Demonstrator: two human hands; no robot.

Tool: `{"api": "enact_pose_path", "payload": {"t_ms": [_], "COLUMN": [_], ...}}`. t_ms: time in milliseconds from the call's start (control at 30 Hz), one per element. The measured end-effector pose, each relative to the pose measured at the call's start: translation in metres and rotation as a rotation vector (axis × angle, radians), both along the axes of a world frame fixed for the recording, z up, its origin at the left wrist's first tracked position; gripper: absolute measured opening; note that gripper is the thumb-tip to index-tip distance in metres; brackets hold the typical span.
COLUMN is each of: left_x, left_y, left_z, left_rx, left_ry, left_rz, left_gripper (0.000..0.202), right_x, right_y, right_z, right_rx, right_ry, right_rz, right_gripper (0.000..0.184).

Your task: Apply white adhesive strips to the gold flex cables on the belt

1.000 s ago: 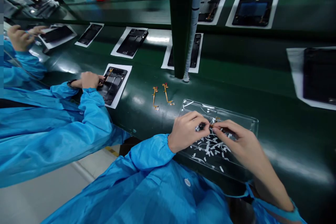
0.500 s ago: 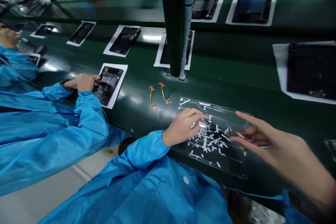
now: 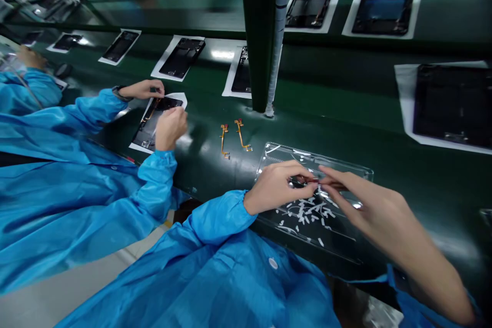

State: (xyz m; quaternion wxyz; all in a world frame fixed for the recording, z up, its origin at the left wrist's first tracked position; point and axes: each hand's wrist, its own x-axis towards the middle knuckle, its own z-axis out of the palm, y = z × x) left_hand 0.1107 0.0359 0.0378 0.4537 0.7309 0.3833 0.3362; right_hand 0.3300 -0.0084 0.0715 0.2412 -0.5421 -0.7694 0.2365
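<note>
Over a clear plastic tray (image 3: pixel 357 171), my left hand (image 3: pixel 279 187) and my right hand (image 3: pixel 372 210) meet fingertip to fingertip. Both are closed in a pinch, and whatever lies between the fingers is too small and hidden to name. Many small white strips (image 3: pixel 307 210) lie scattered in the tray below my hands. Left of the tray, two orange flex cables (image 3: pixel 224 142) rest side by side on the green bench, untouched.
A dark green post (image 3: pixel 261 36) with a grey-wrapped conduit rises behind the cables. Device housings on white sheets (image 3: pixel 180 59) line the bench, one large housing (image 3: pixel 453 107) at right. At left, a co-worker's hands (image 3: pixel 169 125) are over another housing.
My right hand has moved left to meet my left hand, whose fingers have closed into a pinch. The co-worker's hands have shifted right and lifted over their housing.
</note>
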Motion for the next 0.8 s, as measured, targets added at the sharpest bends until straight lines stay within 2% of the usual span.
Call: {"api": "enact_pose_path", "payload": {"t_ms": [133, 267, 400, 533, 667, 800], "left_x": [0.002, 0.003, 0.005, 0.006, 0.008, 0.01], "left_y": [-0.001, 0.001, 0.002, 0.004, 0.005, 0.001], "left_z": [0.002, -0.001, -0.004, 0.0, 0.001, -0.001], "left_rx": [0.025, -0.044, -0.212, -0.507, -0.685, -0.702], "left_ry": [0.03, 0.005, -0.081, -0.154, -0.25, -0.299], "left_rz": [0.032, 0.036, 0.032, 0.005, 0.025, 0.069], "left_gripper": [0.012, 0.017, 0.016, 0.012, 0.008, 0.007], "right_x": [-0.006, -0.009, -0.013, -0.022, -0.03, -0.035], "right_y": [0.002, 0.0, -0.003, -0.002, -0.001, -0.005], "right_z": [0.003, -0.001, -0.008, -0.013, -0.013, -0.016], "right_rx": [-0.007, 0.031, 0.223, 0.465, 0.537, 0.565], "right_ry": [0.019, -0.079, -0.274, -0.444, -0.544, -0.629], "right_rz": [-0.032, -0.048, -0.046, -0.065, -0.089, -0.14], "right_gripper": [0.033, 0.023, 0.018, 0.011, 0.013, 0.014]}}
